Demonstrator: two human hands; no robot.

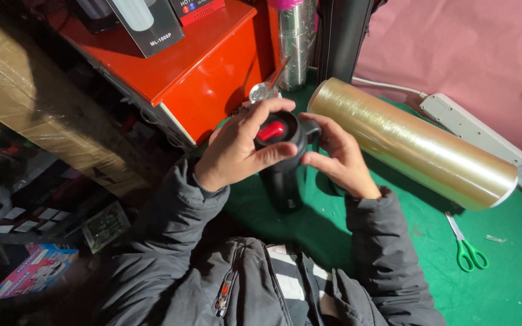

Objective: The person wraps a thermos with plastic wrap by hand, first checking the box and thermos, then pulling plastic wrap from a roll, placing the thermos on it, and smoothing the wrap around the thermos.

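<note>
Both hands grip a tall matte black plastic flask [285, 175] standing upright on the green felt desk [406, 241]. Left hand [240, 148] fingers wrap its red-buttoned lid; right hand [339, 158] fingers close around the lid's side. A glossy cylindrical roll of clear film [412, 142] lies just beside them.

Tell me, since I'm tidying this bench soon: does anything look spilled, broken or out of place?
Nothing looks spilled or broken. Both hands, left hand and right hand, grip the lid of an upright black flask. The roll of clear wrap lies on its side, green-handled scissors rest nearby, and a small white scrap sits on the green cloth.
</note>
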